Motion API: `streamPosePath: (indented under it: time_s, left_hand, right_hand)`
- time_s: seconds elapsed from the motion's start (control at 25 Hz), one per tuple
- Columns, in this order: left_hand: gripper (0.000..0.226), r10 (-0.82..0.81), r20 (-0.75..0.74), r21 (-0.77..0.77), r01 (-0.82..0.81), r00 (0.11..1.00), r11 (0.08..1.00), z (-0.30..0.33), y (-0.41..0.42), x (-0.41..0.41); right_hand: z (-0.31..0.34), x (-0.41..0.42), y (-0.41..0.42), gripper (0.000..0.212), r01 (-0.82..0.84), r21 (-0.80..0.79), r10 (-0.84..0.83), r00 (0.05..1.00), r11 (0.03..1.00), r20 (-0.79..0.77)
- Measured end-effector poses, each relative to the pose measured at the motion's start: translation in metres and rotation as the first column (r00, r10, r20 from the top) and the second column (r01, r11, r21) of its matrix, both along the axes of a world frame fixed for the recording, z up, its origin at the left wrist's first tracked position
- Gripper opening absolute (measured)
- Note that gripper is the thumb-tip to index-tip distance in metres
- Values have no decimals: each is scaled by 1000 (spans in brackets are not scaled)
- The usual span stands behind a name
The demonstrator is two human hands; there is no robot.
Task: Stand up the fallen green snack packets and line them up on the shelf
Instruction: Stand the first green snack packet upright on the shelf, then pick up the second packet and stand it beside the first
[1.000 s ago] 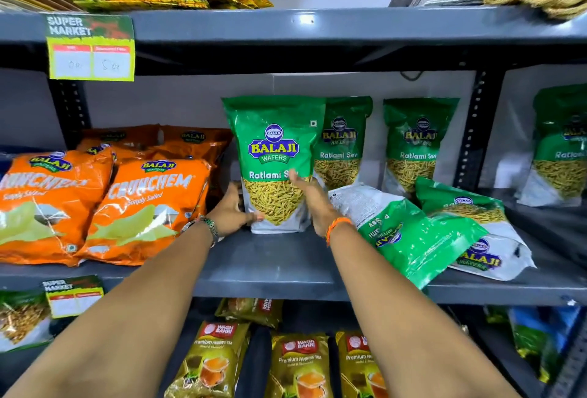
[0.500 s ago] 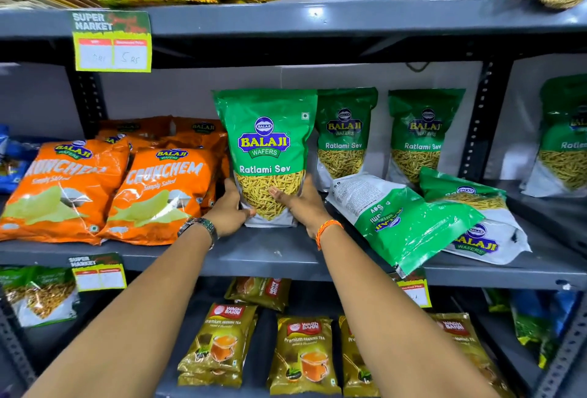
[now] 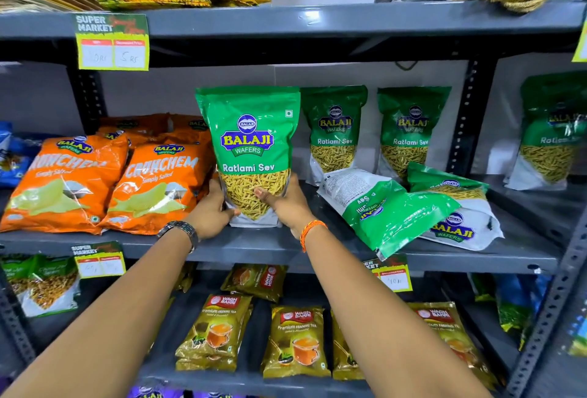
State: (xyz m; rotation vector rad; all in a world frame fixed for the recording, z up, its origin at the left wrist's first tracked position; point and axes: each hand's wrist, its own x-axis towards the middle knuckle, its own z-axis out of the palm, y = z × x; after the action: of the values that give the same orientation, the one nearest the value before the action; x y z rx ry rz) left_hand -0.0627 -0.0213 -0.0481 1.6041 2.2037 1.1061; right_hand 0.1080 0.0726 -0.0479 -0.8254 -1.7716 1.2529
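With your left hand (image 3: pixel 208 216) and right hand (image 3: pixel 287 204) clamped on the upright green packet (image 3: pixel 249 143) just right of the orange bags (image 3: pixel 158 184), you're squaring it; next, probably lift the two fallen packets (image 3: pixel 390 207) lying further right.

Grey shelf (image 3: pixel 254 246), green packets (image 3: pixel 394 210), orange bags (image 3: pixel 158 188)

Bare shelf (image 3: pixel 254 246) front open. Fallen packets (image 3: pixel 390 207) block right; orange bags (image 3: pixel 158 184) crowd left.
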Motion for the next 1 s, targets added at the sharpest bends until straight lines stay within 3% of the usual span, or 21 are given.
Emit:
streamPosePath:
  time_s: [0.12, 0.24, 0.32, 0.4, 0.48, 0.6, 0.76, 0.84, 1.0]
  left_hand:
    - [74, 107, -43, 95, -103, 993, 990, -3, -6, 16]
    - [69, 315, -87, 438, -248, 945, 864, -8, -19, 46]
    - [56, 331, -171, 651, -146, 928, 745, -13, -27, 79]
    - [49, 245, -346, 695, 72, 906, 715, -14, -25, 111]
    - [47, 135, -495, 620, 240, 859, 747, -13, -13, 133]
    - [58, 28, -549, 476, 286, 835, 832, -7, 22, 151]
    - [84, -140, -510, 182, 266, 849, 947, 2, 81, 161]
    - [96, -244, -488, 77, 319, 838, 944, 3, 107, 160]
    - [104, -356, -466, 19, 411, 810, 911, -3, 136, 158]
  right_hand:
    - [19, 18, -20, 92, 39, -3, -39, 999, 999, 36]
    - [45, 55, -39, 80, 11, 64, -17, 996, 998, 92]
    - [58, 97, -49, 66, -24, 260, -11, 991, 965, 131]
    - [64, 146, -50, 68, 29, 499, -106, 986, 866, 127]
    - [68, 197, -46, 74, 155, 628, -263, 961, 763, 82]
    - [67, 262, -32, 73, 248, 726, -490, 861, 642, 138]
    - [42, 303, -5, 87, 71, 679, -499, 735, 730, 459]
    - [33, 305, 0, 83, 54, 675, -469, 760, 736, 450]
    - [19, 299, 10, 60, 172, 718, -465, 854, 675, 233]
